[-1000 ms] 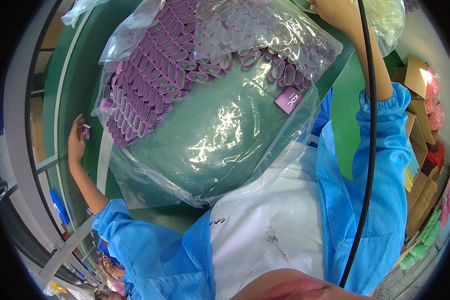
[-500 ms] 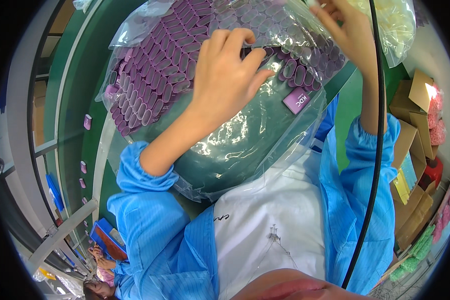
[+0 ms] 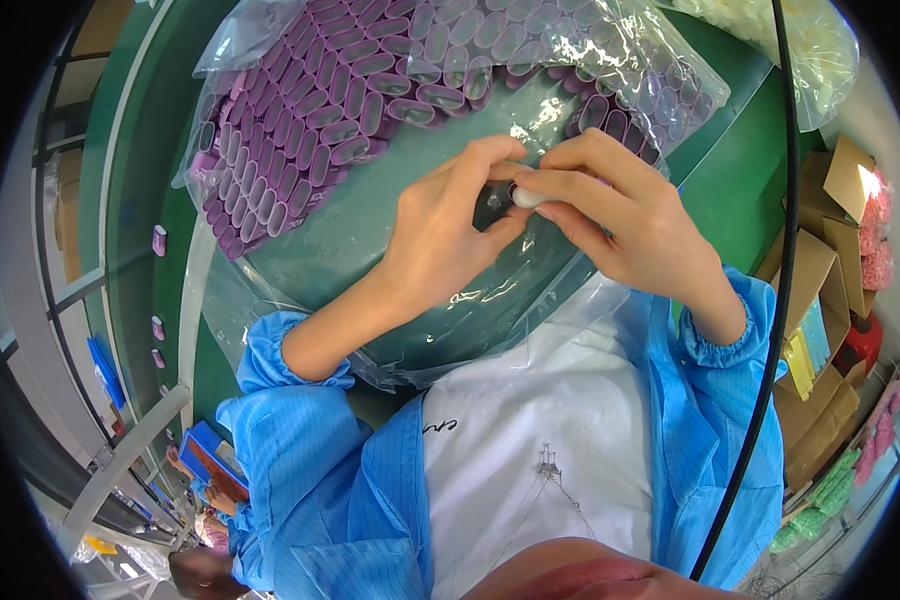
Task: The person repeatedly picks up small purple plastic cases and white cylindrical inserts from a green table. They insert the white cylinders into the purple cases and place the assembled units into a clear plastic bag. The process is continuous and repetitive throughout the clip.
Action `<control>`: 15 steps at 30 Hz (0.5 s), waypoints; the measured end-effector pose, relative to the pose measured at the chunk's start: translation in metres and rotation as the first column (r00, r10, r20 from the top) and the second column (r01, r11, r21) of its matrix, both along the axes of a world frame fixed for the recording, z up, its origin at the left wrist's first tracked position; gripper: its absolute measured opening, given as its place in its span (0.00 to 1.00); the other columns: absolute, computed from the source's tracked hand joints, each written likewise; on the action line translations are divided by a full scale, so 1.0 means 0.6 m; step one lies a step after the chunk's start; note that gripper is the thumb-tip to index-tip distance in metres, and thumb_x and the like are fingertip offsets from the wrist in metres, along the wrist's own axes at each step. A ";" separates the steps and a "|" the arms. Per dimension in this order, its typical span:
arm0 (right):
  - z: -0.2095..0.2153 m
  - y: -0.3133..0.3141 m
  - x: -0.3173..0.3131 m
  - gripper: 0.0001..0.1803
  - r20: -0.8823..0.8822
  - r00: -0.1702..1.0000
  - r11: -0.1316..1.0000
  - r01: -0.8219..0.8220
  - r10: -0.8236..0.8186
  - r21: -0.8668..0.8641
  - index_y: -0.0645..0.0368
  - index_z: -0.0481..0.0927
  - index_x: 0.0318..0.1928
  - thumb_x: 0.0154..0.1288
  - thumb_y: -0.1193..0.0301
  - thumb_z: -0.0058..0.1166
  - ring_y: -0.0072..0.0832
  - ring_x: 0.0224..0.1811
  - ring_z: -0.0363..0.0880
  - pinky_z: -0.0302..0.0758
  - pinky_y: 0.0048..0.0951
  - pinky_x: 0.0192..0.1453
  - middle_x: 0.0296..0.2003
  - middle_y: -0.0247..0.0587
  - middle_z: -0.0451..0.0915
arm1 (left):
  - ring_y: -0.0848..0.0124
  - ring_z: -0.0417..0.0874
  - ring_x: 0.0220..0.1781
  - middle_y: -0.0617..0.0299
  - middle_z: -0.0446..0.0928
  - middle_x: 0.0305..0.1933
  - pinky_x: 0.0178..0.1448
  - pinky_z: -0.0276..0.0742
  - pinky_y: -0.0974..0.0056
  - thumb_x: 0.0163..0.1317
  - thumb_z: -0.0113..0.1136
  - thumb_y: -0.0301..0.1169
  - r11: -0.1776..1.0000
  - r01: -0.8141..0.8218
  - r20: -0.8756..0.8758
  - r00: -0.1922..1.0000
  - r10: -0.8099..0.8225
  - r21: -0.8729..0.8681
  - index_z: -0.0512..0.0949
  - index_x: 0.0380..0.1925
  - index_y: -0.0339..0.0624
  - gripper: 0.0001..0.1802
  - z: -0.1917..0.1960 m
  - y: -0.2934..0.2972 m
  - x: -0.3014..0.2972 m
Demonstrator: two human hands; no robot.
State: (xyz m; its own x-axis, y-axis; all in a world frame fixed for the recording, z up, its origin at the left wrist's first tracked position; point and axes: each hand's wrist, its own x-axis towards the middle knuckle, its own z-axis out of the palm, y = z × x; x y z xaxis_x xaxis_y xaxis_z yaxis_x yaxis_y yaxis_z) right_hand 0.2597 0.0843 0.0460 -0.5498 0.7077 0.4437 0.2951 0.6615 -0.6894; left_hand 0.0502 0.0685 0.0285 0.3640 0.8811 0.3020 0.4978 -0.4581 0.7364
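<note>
Pinching a small white oval piece (image 3: 526,197) between both sets of fingertips, just above the clear plastic bag (image 3: 390,230) lying at the near edge of the green table (image 3: 740,170). Closing the left hand (image 3: 450,225) on the piece from the left, thumb and forefinger curled together around it, with a dark bit showing just beside the thumb, too small to tell what. Meeting it from the right with the right hand (image 3: 625,215), fingers drawn together on the same piece, fingertips of both hands touching. Hovering over the bare, emptied part of the bag, near its front. Lying packed in rows across the far half of the bag, many purple oval sleeves (image 3: 310,110), reaching toward the table's far left corner. Sitting at the far right corner, a second bag of pale yellowish parts (image 3: 810,40). Resting along the left edge of the table, a few loose purple pieces (image 3: 158,240). Hanging down the right side, a black cable (image 3: 782,250). Standing off the right edge, stacked cardboard boxes (image 3: 820,290). Covering both forearms, blue sleeves (image 3: 300,370).
</note>
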 end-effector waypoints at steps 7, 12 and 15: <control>0.015 -0.005 -0.015 0.14 0.164 0.986 0.998 0.015 -0.024 0.056 0.66 0.80 0.37 0.46 0.83 0.62 0.40 0.38 0.78 0.80 0.35 0.40 0.37 0.45 0.76 | 0.58 0.89 0.43 0.56 0.86 0.41 0.45 0.84 0.61 0.49 0.75 0.17 0.996 0.027 0.110 0.993 -0.037 0.090 0.72 0.54 0.40 0.32 -0.016 0.001 0.001; 0.027 0.004 -0.021 0.11 0.295 0.955 0.995 -0.050 0.022 0.088 0.67 0.79 0.35 0.47 0.82 0.60 0.39 0.37 0.77 0.79 0.35 0.38 0.36 0.45 0.75 | 0.57 0.88 0.43 0.55 0.86 0.40 0.45 0.85 0.60 0.49 0.74 0.17 0.997 0.035 0.094 0.995 -0.042 0.072 0.72 0.55 0.40 0.32 -0.014 -0.002 -0.001; 0.017 0.003 -0.013 0.12 0.238 0.971 0.993 -0.049 0.022 0.107 0.67 0.81 0.36 0.48 0.81 0.61 0.38 0.37 0.78 0.79 0.34 0.38 0.37 0.44 0.76 | 0.58 0.88 0.43 0.55 0.86 0.40 0.46 0.85 0.60 0.49 0.74 0.17 0.995 0.039 0.100 0.994 -0.048 0.095 0.72 0.54 0.40 0.31 -0.018 0.000 -0.004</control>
